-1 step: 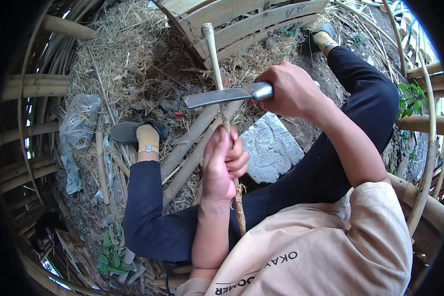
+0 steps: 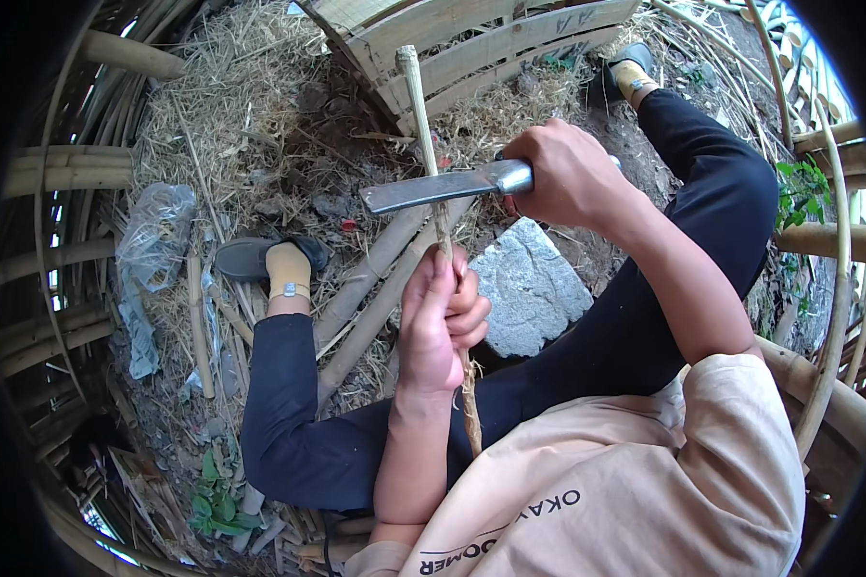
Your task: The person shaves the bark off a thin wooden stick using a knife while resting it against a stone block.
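Observation:
My left hand (image 2: 443, 322) is closed round a thin wooden stick (image 2: 415, 101), held nearly upright in the picture. Its paler top reaches toward the wooden crate, and its rough lower end, with bits of bark peeling, comes down by my shirt. Gripped in my right hand (image 2: 573, 173) is a knife with a broad, flat metal blade (image 2: 423, 192) and a shiny collar; my fingers hide most of its handle. The blade lies across the stick just above my left hand. Whether the edge bites into the wood cannot be made out.
A rough grey stone block (image 2: 529, 288) sits between my legs, beside bamboo poles (image 2: 370, 264) on the ground. Beyond stands a slatted wooden crate (image 2: 491, 62). Dry straw (image 2: 231, 125) covers the soil, a clear plastic bag (image 2: 156, 236) lies left, and bamboo walling surrounds me.
My left hand and the stick have shifted very slightly to the right. The knife blade has barely moved and still crosses the stick.

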{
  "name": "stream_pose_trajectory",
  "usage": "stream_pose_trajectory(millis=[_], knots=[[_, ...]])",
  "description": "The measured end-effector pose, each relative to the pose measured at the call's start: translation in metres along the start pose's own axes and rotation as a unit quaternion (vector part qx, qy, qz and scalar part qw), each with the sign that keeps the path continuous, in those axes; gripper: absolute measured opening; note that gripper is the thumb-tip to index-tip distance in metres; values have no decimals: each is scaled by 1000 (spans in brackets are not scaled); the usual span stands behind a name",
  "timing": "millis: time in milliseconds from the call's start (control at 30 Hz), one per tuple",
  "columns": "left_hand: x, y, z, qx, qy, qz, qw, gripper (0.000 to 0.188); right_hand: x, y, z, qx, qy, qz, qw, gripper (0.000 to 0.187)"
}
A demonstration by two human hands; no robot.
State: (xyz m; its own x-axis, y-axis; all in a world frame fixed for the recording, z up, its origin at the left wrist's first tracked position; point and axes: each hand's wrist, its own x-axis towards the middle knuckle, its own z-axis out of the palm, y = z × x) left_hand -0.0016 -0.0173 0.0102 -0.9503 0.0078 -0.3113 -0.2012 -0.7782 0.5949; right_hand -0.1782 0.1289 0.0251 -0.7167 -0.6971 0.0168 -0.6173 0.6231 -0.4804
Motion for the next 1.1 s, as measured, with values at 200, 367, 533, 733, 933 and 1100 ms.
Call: stream_pose_trajectory(millis=[200, 367, 533, 733, 933, 1100], knots=[[-3, -6, 12, 92, 57, 22, 994, 16, 7, 8, 3, -13, -3, 31, 999, 15], [-5, -11, 15, 99, 51, 20, 994, 14, 15, 24, 5, 0, 53, 72, 996, 17], [-7, -14, 28, 99, 8, -7, 995, 16, 29, 67, -29, -78, 186, 83, 976, 20], [-3, -2, 15, 91, 27, 9, 995, 21, 17, 39, -7, 33, 127, -2, 991, 17], [-2, 4, 3, 76, 34, 10, 997, 22, 11, 6, 3, 8, 16, -32, 999, 14], [-1, -4, 11, 123, 80, 13, 989, 17, 10, 5, 10, -8, 0, -14, 1000, 16]])
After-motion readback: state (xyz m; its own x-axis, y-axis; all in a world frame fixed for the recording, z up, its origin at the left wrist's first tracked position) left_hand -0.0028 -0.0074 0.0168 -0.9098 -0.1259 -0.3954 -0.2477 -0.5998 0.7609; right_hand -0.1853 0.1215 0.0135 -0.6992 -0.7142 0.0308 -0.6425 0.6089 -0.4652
